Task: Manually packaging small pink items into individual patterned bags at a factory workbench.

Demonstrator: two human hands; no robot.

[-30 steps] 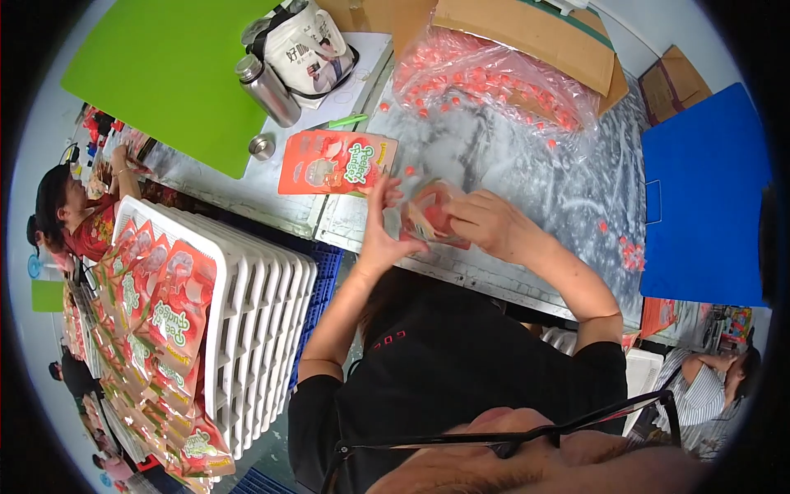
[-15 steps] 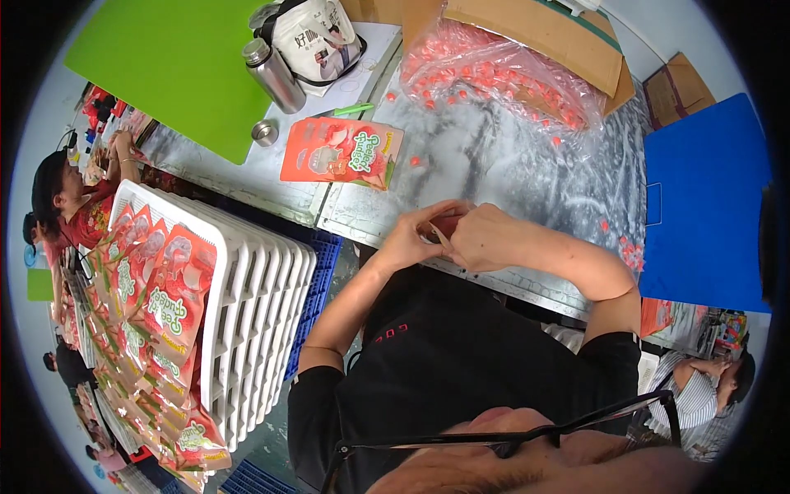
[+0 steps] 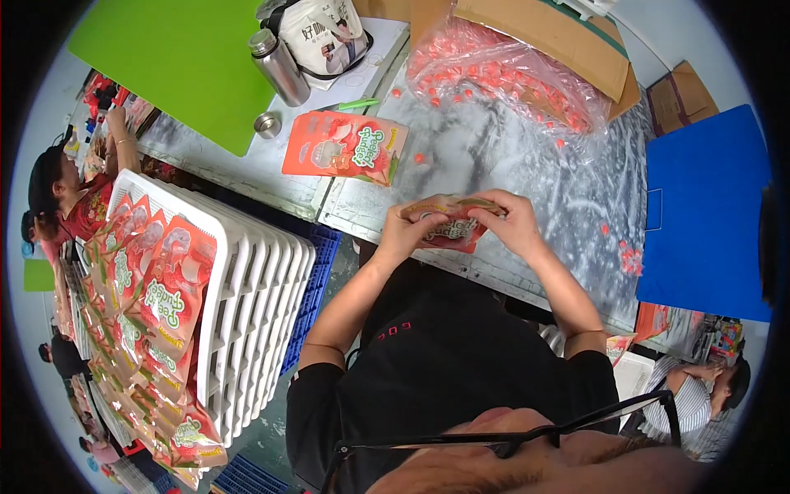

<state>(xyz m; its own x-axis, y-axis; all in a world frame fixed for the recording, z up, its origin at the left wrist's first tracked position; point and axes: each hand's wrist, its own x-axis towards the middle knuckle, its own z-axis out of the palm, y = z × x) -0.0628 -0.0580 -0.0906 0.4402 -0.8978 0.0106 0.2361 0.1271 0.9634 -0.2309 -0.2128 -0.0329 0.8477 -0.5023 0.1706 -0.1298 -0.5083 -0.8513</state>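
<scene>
Pouch [image 3: 448, 224], red and at frame centre, is being pinched along its top by the left hand [image 3: 403, 237] and right hand [image 3: 514, 224]; candies may be spilling if either loosens.

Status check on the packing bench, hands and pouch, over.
Left hand and right hand both grip one red pouch at the table edge. Flat pouch stack beyond. Loose candies to the right, nothing blocking.

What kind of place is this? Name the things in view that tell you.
Probably a snack-packing workshop. Both hands, left hand and right hand, hold a red pouch at a metal table; a clear bag of pink sweets lies there, and filled pouches are stacked on white trays.
</scene>
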